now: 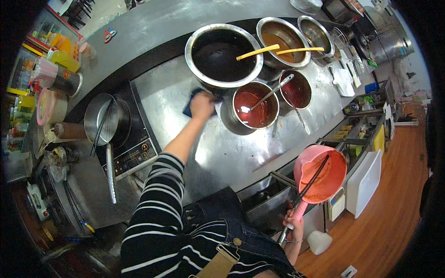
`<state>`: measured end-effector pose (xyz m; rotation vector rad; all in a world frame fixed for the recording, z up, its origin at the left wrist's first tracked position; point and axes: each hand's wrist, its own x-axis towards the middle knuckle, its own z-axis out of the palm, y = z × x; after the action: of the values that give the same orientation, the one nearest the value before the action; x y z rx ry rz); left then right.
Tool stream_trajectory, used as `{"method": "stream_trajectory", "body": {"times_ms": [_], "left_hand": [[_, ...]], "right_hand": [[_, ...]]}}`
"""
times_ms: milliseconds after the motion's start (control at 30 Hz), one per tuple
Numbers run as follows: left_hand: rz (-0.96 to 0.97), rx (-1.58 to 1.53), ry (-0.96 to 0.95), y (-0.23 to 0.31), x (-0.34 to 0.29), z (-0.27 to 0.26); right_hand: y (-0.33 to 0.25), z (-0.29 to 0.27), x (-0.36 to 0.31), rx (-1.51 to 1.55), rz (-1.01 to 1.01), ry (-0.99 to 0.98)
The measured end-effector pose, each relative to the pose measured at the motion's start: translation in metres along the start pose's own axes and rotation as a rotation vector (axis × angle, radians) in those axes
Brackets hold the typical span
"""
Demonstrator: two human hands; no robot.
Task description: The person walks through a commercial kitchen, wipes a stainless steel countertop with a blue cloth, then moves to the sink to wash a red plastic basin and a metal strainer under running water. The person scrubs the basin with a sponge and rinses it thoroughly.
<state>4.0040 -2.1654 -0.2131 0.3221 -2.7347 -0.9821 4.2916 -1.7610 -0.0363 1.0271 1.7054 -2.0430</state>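
Observation:
My left hand (202, 105) is closed on a dark blue cloth (189, 104) pressed against the steel counter, left of a pot of red sauce (256, 107). A metal ladle (273, 92) leans in that pot. Off to the lower right, my right hand (295, 224) grips the handle of a pink plastic dipper (320, 178), held beyond the counter's front edge. Orange-red residue coats the dipper's inside. A long dark utensil with a silver end (311, 181) rests across the dipper and runs down into the same hand; its exact kind is unclear.
Behind the red pot stands a wide bowl of dark liquid (224, 83), with more bowls (283, 42) to its right. A steel pan (99, 121) sits on the induction cooker (134, 155) at left. Ingredient bins (357, 127) and a white tray (365, 184) line the right.

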Motion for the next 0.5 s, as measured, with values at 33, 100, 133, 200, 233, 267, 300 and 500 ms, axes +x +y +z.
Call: {"method": "stream_trajectory", "body": {"times_ms": [33,100,133,200,233,267,300,500], "left_hand": [[0.150,0.088,-0.192,0.009,-0.026,0.006],[0.480,-0.188,-0.494,0.012,-0.047,0.007],[0.571,-0.131,-0.460,0.008,-0.045,0.005],[0.454,0.044,-0.365,-0.014,-0.027,-0.005],[0.404,0.145,-0.257,-0.031,0.005,-0.013],[0.398,0.161,-0.063,-0.050,0.024,-0.023],[0.319,0.292,0.103,-0.064,0.028,-0.027],[0.158,0.221,-0.029,-0.033,-0.106,0.008]], "right_hand": [[0.000,0.002,0.000,0.010,-0.001,-0.033],[0.000,0.002,-0.001,0.020,-0.009,-0.036],[0.000,0.002,-0.002,0.025,-0.003,-0.039],[0.000,0.000,-0.006,0.029,0.026,-0.057],[0.001,-0.002,-0.010,0.024,0.010,-0.065],[0.003,-0.003,-0.012,0.022,-0.009,-0.077],[0.005,-0.005,-0.015,0.012,-0.025,-0.104],[0.008,-0.031,-0.015,0.005,0.005,-0.084]]}}
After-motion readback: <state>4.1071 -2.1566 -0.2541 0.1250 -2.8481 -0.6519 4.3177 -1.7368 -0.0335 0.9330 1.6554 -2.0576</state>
